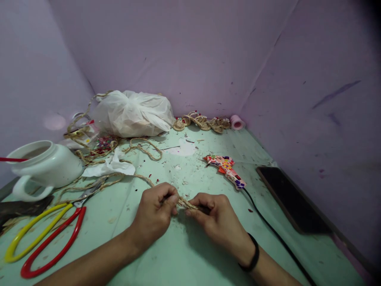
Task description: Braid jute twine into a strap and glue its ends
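Between my two hands runs a short piece of braided jute rope (pixel 187 203), held just above the green table. My left hand (pixel 157 206) pinches it on the left, fingers curled inward. From behind that hand a length of the rope trails up and left across the table. My right hand (pixel 216 214), with a black band at the wrist, grips the other end between thumb and fingers. The rope's ends inside both hands are hidden. Beyond my right hand lies a flower-patterned glue gun (pixel 224 169) with a black cord.
Scissors (pixel 77 204) with yellow and red handles lie at left, beside a white mug (pixel 64 165). A stuffed white plastic bag (pixel 133 115), small woven sandals (pixel 202 122) and a pink spool (pixel 237 122) line the back. A dark phone (pixel 290 198) rests along the right wall.
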Demonstrator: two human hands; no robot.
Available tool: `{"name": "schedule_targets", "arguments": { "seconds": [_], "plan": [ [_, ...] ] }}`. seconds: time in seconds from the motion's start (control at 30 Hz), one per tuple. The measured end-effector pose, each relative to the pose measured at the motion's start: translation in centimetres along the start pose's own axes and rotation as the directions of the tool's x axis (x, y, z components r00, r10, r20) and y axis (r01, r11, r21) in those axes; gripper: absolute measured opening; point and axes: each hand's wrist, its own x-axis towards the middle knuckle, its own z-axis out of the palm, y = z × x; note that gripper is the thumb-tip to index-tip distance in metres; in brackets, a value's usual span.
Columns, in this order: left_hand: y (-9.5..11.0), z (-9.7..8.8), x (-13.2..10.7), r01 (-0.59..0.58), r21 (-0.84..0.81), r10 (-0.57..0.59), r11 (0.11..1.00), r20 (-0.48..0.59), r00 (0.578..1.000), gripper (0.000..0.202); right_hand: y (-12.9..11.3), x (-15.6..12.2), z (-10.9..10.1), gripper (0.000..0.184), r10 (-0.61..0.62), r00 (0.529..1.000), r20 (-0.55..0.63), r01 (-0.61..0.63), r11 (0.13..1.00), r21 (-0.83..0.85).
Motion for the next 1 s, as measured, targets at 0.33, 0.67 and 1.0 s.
{"name": "schedule_targets", "arguments": {
  "seconds": [0.33, 0.67, 1.0],
  "plan": [
    [0.1, -2.2, 0.6, 0.002, 0.171, 0.035, 0.985, -0.214, 0.976, 0.045, 0.0, 0.5, -0.5, 0.011, 0.099, 0.994, -0.045, -0.097, 0.994, 0.051],
    [0.4, 0.3, -0.2, 0.612, -0.487, -0.492, 0.624, 0.364, 0.791, 0.028, 0.1, 0.4, -0.3, 0.013, 0.053, 0.997, -0.054, -0.048, 0.995, 0.090],
    [0.0, 0.6, 0.5, 0.634, -0.642, -0.504, 0.431, 0.412, 0.759, 0.025, 0.4, 0.8, -0.6, 0.015, -0.005, 0.999, 0.042, 0.001, 0.996, 0.092]
  ]
}}
